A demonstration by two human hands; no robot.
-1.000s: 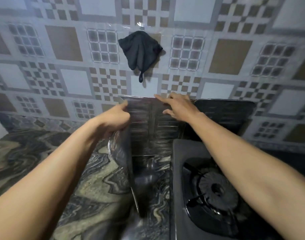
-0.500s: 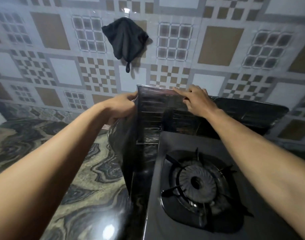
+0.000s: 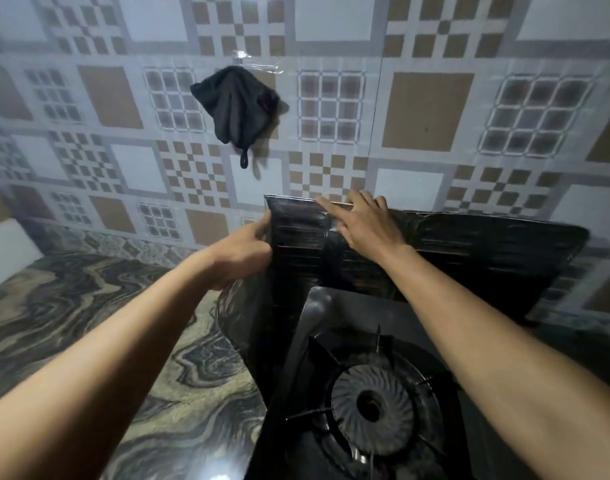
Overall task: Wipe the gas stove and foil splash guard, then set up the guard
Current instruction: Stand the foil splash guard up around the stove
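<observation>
A tiled wall (image 3: 425, 109) fills the upper half of my view, patterned in white, brown and grey squares and checks. Below it on my left runs a counter (image 3: 89, 306) with a swirling marble pattern of grey, cream and black. On my right sits the black gas stove (image 3: 393, 313), its round burner (image 3: 373, 403) ringed by dark pan supports, close to the bottom edge of the view.

The foil splash guard (image 3: 487, 251) stands upright between the stove and the wall. Its long back panel runs behind the stove, and a side panel folds forward along the stove's left edge, meeting the back panel at a corner in the middle of the view. The foil looks dark and reflective, with pressed horizontal ribs.

Both my bare arms reach forward to that corner. My left hand (image 3: 241, 251) is closed on the outer edge of the side panel, thumb and fingers pinching the foil. My right hand (image 3: 366, 223) lies on the top edge of the back panel just beside the corner, fingers spread flat and not curled around it. The two hands are near each other but not touching.

A dark cloth (image 3: 236, 102) hangs on the wall above the guard, a small loop dangling from its lower tip.
</observation>
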